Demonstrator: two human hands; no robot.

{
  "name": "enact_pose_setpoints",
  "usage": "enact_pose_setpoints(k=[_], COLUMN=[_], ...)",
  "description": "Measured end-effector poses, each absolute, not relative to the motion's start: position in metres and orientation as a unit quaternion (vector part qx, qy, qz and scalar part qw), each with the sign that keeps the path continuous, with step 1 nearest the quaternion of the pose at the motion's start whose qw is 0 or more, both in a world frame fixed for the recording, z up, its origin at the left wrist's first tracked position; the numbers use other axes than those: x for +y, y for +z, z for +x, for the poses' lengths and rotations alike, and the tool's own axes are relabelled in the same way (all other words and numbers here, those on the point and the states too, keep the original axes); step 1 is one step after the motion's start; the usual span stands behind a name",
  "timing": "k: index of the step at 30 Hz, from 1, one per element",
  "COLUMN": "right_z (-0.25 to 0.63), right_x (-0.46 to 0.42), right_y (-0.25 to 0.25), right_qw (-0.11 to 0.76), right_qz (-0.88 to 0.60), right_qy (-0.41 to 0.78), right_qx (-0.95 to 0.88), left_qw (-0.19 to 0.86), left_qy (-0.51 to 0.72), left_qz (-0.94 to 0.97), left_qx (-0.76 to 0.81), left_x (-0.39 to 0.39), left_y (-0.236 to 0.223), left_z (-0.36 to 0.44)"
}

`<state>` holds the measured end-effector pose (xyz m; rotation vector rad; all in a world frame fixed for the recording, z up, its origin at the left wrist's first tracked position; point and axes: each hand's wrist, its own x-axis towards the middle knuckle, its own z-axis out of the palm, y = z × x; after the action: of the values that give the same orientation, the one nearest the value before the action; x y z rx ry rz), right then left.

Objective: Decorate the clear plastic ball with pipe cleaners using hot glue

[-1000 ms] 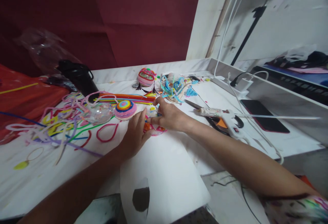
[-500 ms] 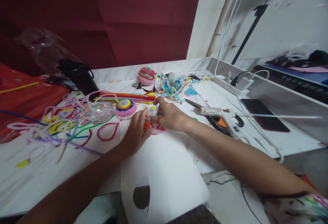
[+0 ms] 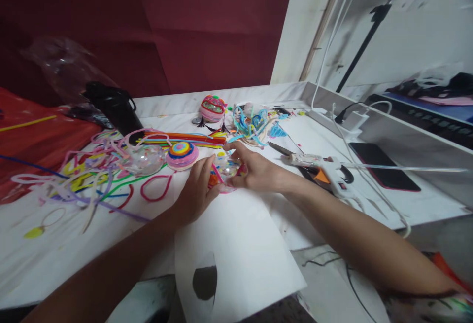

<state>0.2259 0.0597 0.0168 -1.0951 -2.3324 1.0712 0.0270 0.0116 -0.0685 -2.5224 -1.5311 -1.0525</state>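
Dark red backing (image 3: 221,27) rises behind the tabletop (image 3: 33,273). At frame centre, left hand (image 3: 194,192) and right hand (image 3: 254,167) share a two-sided grip on a colourful clear piece (image 3: 225,168); uneven pressure could make it slip, and a rightward swing could knock the glue gun (image 3: 334,175).

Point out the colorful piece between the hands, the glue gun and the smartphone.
Colorful piece (image 3: 228,169): head view, on its clear upper surface.
Glue gun (image 3: 332,169): head view, on its white body.
Smartphone (image 3: 380,157): head view, on its dark screen.
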Motion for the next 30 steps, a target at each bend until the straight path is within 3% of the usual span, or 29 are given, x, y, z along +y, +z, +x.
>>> enact_pose_setpoints(k=[30], right_z=[0.226], right_x=[0.053], right_y=[-0.003], right_qw=[0.228], right_qz=[-0.344], right_qy=[0.312], right_qx=[-0.856], left_qw=[0.020], left_qy=[-0.341], left_qz=[-0.807], left_qx=[-0.482], left_x=[0.011], left_y=[-0.070], left_z=[0.029])
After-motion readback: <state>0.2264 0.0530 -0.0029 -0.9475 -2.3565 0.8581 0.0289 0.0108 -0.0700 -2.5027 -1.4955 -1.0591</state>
